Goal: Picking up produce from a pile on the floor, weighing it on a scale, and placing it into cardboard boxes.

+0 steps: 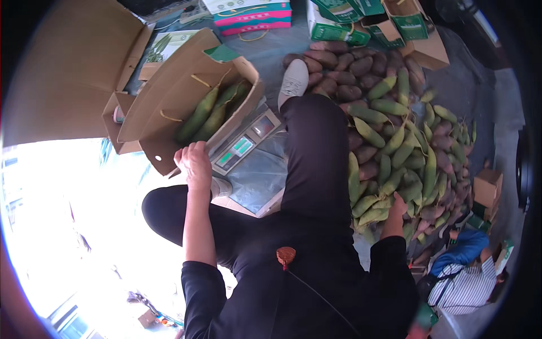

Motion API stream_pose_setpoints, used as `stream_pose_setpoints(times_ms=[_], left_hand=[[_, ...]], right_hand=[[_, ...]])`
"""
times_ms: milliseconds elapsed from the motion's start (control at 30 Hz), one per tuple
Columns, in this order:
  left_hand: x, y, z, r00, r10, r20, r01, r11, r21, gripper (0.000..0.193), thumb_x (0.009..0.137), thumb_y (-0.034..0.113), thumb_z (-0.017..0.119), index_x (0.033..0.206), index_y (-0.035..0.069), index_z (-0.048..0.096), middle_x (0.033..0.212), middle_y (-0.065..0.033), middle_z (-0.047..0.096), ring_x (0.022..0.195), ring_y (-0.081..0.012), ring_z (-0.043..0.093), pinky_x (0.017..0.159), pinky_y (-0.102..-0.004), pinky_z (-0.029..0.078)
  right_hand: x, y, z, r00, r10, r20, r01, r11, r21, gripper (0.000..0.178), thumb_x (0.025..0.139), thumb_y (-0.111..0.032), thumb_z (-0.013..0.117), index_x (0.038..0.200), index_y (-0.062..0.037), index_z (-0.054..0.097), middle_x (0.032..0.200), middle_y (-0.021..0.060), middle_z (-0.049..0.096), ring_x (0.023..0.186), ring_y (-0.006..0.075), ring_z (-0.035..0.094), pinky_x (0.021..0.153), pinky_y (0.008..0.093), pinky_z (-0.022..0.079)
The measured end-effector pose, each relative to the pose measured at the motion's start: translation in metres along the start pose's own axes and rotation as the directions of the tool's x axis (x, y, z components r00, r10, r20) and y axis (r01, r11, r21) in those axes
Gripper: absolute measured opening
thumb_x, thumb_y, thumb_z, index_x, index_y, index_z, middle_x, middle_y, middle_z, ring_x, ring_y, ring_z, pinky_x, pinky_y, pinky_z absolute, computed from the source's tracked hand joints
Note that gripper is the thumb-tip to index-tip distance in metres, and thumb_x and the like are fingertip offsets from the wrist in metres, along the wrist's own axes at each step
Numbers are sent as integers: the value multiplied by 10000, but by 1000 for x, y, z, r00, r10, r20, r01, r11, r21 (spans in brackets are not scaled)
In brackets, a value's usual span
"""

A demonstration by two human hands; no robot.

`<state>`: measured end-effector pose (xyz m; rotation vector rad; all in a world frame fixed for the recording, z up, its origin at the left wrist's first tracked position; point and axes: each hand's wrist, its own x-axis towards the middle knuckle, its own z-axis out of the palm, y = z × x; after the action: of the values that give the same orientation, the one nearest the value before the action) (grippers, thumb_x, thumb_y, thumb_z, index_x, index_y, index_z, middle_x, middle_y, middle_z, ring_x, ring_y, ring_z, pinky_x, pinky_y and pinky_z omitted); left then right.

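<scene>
My left hand (195, 163) is closed with bent fingers at the near edge of an open cardboard box (164, 110). Inside the box lie several long green melons (199, 118). The box rests by a digital scale (243, 148), whose display is lit green. To the right, my right hand (397, 208) reaches down into a heap of long green gourd-like melons (403, 151). Its fingertips are at the melons at the heap's near left side; most of its fingers are hidden, so I cannot see whether it grips one.
Reddish-brown oblong produce (340, 65) lies around and beneath the melons. Green-and-white cartons (339, 28) and a pink-and-teal box (254, 20) stand at the back. A large cardboard sheet (68, 73) rises at left. A person in a striped shirt (466, 288) is at lower right.
</scene>
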<state>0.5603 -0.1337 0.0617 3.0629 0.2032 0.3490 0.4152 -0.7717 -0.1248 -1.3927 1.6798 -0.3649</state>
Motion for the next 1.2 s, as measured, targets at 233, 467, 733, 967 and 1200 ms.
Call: stream_pose_setpoints(times_ms=[233, 467, 733, 967, 1200], left_hand=[[-1, -1, -3, 998, -59, 3, 59, 998, -31, 83, 736, 60, 568, 783, 101, 623, 754, -52, 604, 786, -236, 579, 868, -416, 369], [2, 2, 3, 998, -16, -59, 11, 997, -70, 86, 728, 56, 518, 711, 115, 579, 698, -42, 567, 759, -229, 571, 854, -418, 379], [-4, -6, 4, 996, -57, -73, 49, 993, -106, 119, 707, 31, 512, 743, 114, 591, 707, -48, 559, 765, -241, 560, 869, -445, 369], [-4, -4, -1, 995, -56, -87, 47, 993, -112, 110, 695, 24, 520, 726, 111, 579, 703, -49, 556, 757, -236, 561, 869, -455, 373], [-2, -3, 0, 996, -30, -85, 26, 999, -47, 72, 724, 71, 514, 722, 118, 569, 711, -35, 571, 752, -228, 574, 842, -424, 379]], right_hand=[[-68, -83, 22, 656, -682, 323, 739, 493, -458, 729, 572, -173, 778, 1181, 79, 468, 1117, 232, 549, 1020, 384, 528, 879, 411, 417], [-198, -217, 95, 218, -810, 545, 955, 293, 54, 663, 635, -94, 750, 1216, 35, 457, 1181, 180, 488, 1076, 308, 483, 910, 379, 384], [-445, -306, 129, -322, -682, 656, 627, 366, 688, 598, 683, -8, 713, 1218, 5, 446, 1095, 68, 540, 972, 143, 547, 832, 293, 458], [-571, -280, 164, -673, -607, 424, 475, 85, 876, 586, 582, -100, 768, 1118, -59, 535, 1052, 91, 564, 948, 255, 561, 835, 347, 454], [-592, -210, 212, -804, -402, 438, 550, -226, 804, 620, 580, -144, 785, 1140, -145, 518, 1091, 61, 522, 1054, 277, 484, 822, 424, 434]])
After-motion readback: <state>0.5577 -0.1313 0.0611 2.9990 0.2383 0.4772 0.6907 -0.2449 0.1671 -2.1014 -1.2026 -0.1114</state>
